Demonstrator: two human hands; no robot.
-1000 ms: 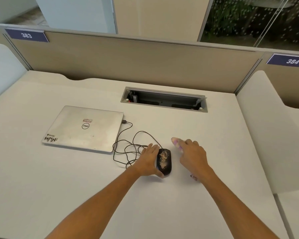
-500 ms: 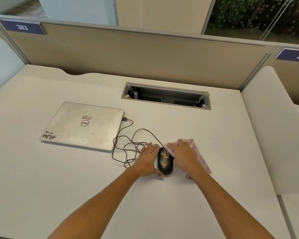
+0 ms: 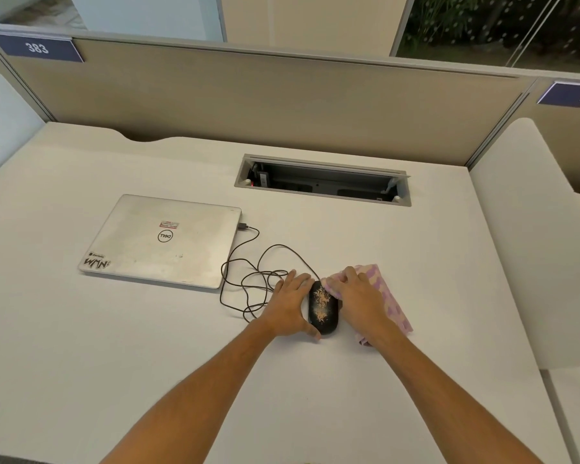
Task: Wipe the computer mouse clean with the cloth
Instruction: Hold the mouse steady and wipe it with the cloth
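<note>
**On the desk, a braced mouse and a cloth at its edge**

At the left of the white desk (image 3: 81, 329) lies a closed silver laptop (image 3: 163, 241), out of the working area. From its right edge a black cable (image 3: 248, 259) runs down in loose loops to the mouse, and the tangle sits just beside the left hand (image 3: 290, 304), close enough, I judge, to snag if the mouse is shifted.

That left hand lies against the left flank of the black mouse (image 3: 322, 308), fingers fairly straight along its side and the thumb hooked at its near end. It looks like a brace, so the mouse will not slide away from a push from the other side. The mouse sits on the desk between both hands, its top speckled with pale tan crumbs, so no cleaning shows yet.

Touching its right flank is the pink-and-white cloth (image 3: 387, 296), pressed flat to the desk under the right hand (image 3: 359, 296), whose fingers are spread and bent over the fabric's leading edge. Placed so, it seems poised to drag the cloth leftward across the dirty top.

Behind, a cable well (image 3: 322, 179) is sunk in the desk before the beige partition (image 3: 265, 105), well apart from the work.
</note>
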